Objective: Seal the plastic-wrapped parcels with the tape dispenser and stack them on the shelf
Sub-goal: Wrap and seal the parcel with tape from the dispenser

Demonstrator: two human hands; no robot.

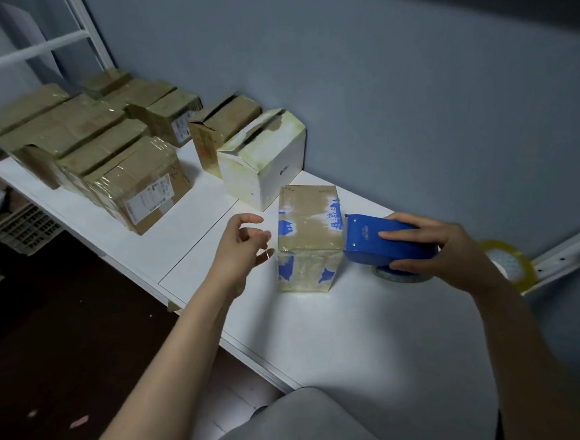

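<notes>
Gripping a blue dispenser [379, 241] with fingers curled over its body, the right hand [434, 247] sets the tool's nose against the upper right edge of a parcel [309, 239]. The left hand [242, 247] hovers just beside the parcel's left face, fingers loosely spread and holding nothing. The parcel sits near the front of the white shelf [323, 320], its long axis running away from the person toward the wall. The dispenser lies crosswise, nose pointing left. The box looks light and stiff, but its glossy wrap is probably slippery, so bracing the left face with a flat palm should steady it. Sealed boxes [135, 182] stand farther left.
</notes>
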